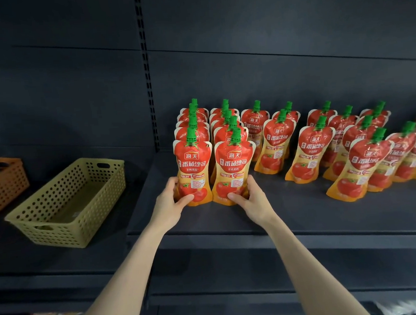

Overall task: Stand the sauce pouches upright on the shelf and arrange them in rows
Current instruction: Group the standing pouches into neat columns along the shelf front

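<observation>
Sauce pouches (274, 140): red and yellow with green caps, standing on the dark shelf (304, 214); two tight rows at the left, looser leaning ones spread off to the right.
Left front pouch (194, 168): heads the leftmost row, upright.
Right front pouch (234, 172): heads the second row, upright, just beside the first.
Left hand (171, 200): I grip the left front pouch low at its outer edge, thumb across the front face, fingers wrapped behind.
Right hand (251, 198): I grip the right front pouch the same way, thumb on the front near the base, fingers curled round the outer edge.
Arms: both reach forward and up, forearms bare, wrists roughly level, hands bracketing the pair from outside.
Step in hand: I judge I am squaring the two front pouches so both rows end on one line.
Doing it well: hold low, where a pouch is likely stiffest; press the bases flat on the shelf, bring the two faces level, and avoid nudging the pouches behind out of line. Let go gently so neither tips.
Left to do: the pouches to the right lean and sit unevenly.
Beside: a yellow basket (67, 201) and an orange basket (2, 181) in the bay to the left.
</observation>
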